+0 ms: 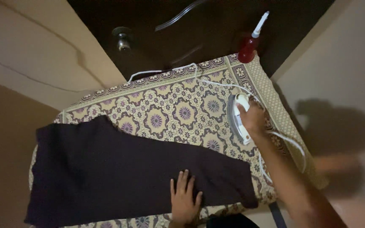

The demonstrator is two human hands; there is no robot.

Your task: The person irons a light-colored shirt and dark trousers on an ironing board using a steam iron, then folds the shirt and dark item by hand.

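My left hand (184,201) is pressing flat, fingers spread, on the dark garment (119,173) at lower centre; my right hand (252,119) is gripping the white iron (238,118) — standing at right of centre on the patterned cloth (170,105) (cord (216,82) trailing). A red spray bottle (250,44) is standing at upper right.

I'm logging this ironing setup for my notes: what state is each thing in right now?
Dark garment: spread flat on the patterned cover.
Left hand: open, flat on the garment.
Right hand: gripping the iron.
Iron: on the cover, off the garment.
Red spray bottle: upright at the far corner.
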